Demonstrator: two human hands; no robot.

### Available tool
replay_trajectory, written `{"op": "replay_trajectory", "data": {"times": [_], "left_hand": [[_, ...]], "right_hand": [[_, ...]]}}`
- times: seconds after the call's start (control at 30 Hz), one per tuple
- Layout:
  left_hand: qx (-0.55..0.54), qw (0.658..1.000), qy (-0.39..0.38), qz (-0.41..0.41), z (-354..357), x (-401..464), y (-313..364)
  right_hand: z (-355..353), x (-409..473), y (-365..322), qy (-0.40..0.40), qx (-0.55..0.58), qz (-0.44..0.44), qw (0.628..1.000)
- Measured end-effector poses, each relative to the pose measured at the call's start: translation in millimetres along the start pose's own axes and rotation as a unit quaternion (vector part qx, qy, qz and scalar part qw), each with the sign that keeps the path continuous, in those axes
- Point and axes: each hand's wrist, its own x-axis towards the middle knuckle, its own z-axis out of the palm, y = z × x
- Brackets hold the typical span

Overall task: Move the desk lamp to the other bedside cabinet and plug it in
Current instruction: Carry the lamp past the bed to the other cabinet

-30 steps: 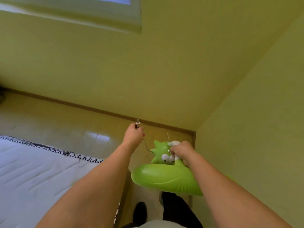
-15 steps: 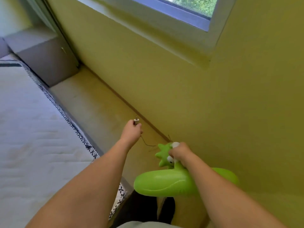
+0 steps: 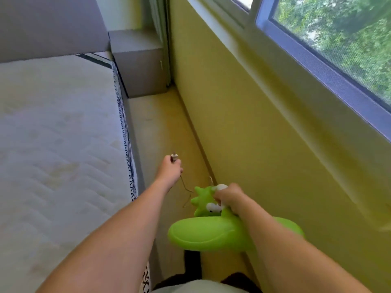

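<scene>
Yellow wall [image 3: 243,123] on the right, bedside cabinet [image 3: 139,66] up top, my left hand [image 3: 170,170] squeezing the plug [image 3: 174,156], my right hand [image 3: 229,197] gripping the green lamp [image 3: 211,231]

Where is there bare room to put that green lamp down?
The grey cabinet top ahead looks bare, bordered by the headboard and the wall. The floor strip between mattress and yellow wall is free too. Nothing looks crowded.

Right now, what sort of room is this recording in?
Most likely a bedroom. A bare mattress fills the left side, a grey bedside cabinet stands at its head in the corner, and a window runs along the yellow-green wall beside a narrow strip of floor.
</scene>
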Motion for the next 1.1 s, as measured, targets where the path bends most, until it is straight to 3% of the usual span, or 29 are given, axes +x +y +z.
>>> {"op": "replay_trajectory", "data": {"times": [0.37, 0.63, 0.83, 1.1], "left_hand": [[-0.059, 0.99, 0.12, -0.055, -57, 110, 48], [-0.064, 0.973, 0.211, -0.068, -100, 217, 125], [-0.069, 0.975, 0.2, -0.065, -105, 283, 165], [-0.072, 0.975, 0.202, -0.06, -145, 414, 201]], "right_hand": [[12, 93, -164, -0.055, -0.079, -0.088, 0.991], [-3, 175, -301, -0.094, -0.142, -0.143, 0.975], [-16, 216, -383, -0.09, -0.152, -0.186, 0.967], [-10, 296, -492, -0.066, -0.193, -0.158, 0.966]]}}
